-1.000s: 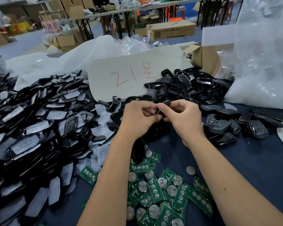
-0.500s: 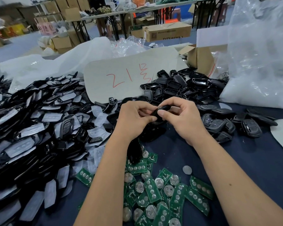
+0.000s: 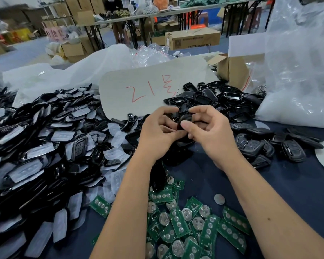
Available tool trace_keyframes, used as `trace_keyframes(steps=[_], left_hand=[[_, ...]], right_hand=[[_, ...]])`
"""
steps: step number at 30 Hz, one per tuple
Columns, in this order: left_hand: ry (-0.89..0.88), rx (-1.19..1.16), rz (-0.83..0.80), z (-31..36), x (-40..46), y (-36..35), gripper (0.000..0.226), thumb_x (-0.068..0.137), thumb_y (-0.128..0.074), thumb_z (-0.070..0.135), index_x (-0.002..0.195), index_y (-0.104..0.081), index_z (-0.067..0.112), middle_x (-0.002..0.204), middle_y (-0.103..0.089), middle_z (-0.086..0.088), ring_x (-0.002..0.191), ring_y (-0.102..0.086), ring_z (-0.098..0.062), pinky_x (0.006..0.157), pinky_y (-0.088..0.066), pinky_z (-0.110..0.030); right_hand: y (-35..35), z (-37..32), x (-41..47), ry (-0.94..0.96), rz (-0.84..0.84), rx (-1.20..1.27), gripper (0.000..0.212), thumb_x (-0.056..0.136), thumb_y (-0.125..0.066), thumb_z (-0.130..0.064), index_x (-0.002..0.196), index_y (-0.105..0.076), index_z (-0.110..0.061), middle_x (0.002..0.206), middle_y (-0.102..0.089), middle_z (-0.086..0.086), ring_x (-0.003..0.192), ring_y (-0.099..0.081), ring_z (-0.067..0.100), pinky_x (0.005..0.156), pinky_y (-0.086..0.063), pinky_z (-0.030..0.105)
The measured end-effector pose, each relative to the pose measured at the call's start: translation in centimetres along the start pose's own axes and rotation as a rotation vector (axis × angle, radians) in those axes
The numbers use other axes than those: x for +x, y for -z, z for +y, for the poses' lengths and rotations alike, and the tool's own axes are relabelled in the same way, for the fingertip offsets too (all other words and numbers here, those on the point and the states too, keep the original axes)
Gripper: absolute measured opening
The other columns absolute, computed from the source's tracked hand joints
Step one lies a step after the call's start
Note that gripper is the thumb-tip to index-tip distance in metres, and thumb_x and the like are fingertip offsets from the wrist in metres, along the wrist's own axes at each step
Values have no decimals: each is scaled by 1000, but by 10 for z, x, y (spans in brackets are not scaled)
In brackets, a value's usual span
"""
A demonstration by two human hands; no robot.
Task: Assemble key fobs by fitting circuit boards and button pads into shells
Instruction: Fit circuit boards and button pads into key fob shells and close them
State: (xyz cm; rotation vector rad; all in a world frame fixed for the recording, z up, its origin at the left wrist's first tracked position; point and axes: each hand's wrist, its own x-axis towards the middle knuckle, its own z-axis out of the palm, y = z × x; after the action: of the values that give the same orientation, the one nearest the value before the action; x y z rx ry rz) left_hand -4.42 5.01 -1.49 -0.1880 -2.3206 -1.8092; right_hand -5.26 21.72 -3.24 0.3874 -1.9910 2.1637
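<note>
Over the dark table [image 3: 269, 184], both hands have lifted slightly; left hand [image 3: 157, 135] and right hand [image 3: 211, 131] grasp one black shell [image 3: 184, 119], likely pressing it closed

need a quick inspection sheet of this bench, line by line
surface: dark blue table, mostly covered
job's things: black shell held between both hands; green circuit boards heaped near; shell pile with clear button pads left; finished fobs right
clutter: marked card, plastic bags, loose coin cell
hands: left hand and right hand both grip the shell
cables: nothing seen
surroundings: cardboard boxes, folding tables behind
</note>
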Motion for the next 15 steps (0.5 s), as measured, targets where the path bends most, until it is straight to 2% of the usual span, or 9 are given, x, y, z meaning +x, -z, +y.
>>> trace_keyframes(steps=[2,4,6,8,9,12,15], left_hand=[[94,-135,7,1,0,-2,45,77,-86,-3,115,-69,16,76,-58,-6,72,-65,-20,74,-61,-32],[159,-269,14,2,-1,-2,35,78,-83,-7,108,-68,2,84,-60,-15,76,-68,-24,74,-62,-34],[202,-396,3,3,-1,0,34,76,-83,-10,102,-62,-9,91,-65,-20,82,-72,-27,74,-63,-34],[238,-504,-42,5,-3,3,42,69,-85,-7,103,-61,-6,96,-69,-20,87,-74,-29,75,-63,-34],[249,-537,-69,6,-4,3,48,64,-86,-3,106,-61,-4,98,-70,-21,88,-75,-29,76,-63,-34],[279,-586,-122,9,-5,3,62,59,-85,0,115,-60,-10,105,-67,-26,88,-75,-30,76,-63,-34],[291,-610,-143,10,-5,2,72,61,-83,-2,122,-52,-20,111,-63,-30,91,-74,-32,75,-63,-33]], right_hand=[[-2,1,1,-46,7,85,23,92,-76,-22,112,-67,-16,86,-71,3,62,-63,14,52,-48,23],[-1,4,1,-72,-4,26,12,101,-68,-24,106,-71,-15,78,-68,0,60,-61,13,50,-44,22],[0,5,0,-88,-13,-50,25,105,-62,-29,88,-72,-14,67,-61,1,57,-55,13,48,-40,22],[0,3,-1,-76,-14,-70,40,105,-62,-34,68,-65,-18,59,-53,-1,51,-47,13,46,-35,21],[0,2,-2,-70,-15,-66,43,104,-64,-35,63,-63,-20,57,-51,-2,49,-44,13,45,-34,21],[-1,-1,-3,-87,-25,-9,37,100,-69,-33,66,-69,-18,55,-47,-2,47,-40,11,43,-32,20],[-2,-1,-4,-122,-30,70,39,98,-71,-29,63,-65,-15,50,-42,-2,43,-33,11,41,-28,20]])
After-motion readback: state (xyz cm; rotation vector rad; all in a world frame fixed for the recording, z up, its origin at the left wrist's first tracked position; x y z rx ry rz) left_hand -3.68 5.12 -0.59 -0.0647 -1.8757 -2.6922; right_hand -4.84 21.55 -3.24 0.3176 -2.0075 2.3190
